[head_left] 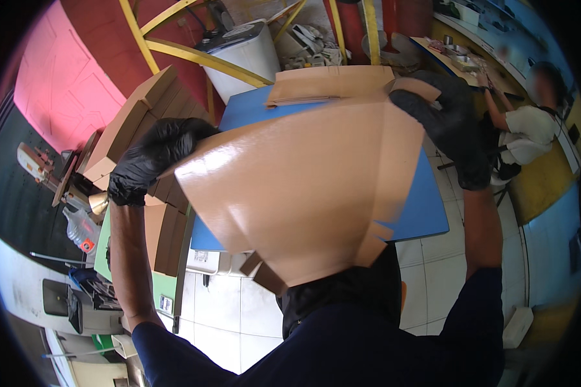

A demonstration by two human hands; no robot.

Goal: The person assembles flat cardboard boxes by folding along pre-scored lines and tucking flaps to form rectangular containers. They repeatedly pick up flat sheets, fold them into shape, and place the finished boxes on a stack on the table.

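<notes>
A large creased sheet of brown cardboard (297, 187), glossy where light strikes it, hangs in front of me above a blue table. Its lower corners carry small cut flaps. My left hand (164, 151), in a black glove, pinches the upper left corner. At the upper right, my right hand (442, 119), also gloved in black, grips the edge and a folded flap with its fingers wrapped round. Both arms are raised. Behind the sheet, a flat stack of cardboard blanks (329, 84) lies on the blue tabletop (426, 203).
To the left, stacked brown boxes (164, 235) stand on a green table (168, 290). A plastic bottle (82, 229) is beside them. Yellow metal bars (200, 58) and a white washing machine (245, 58) stand beyond the table. A person (529, 122) sits at a bench on the right.
</notes>
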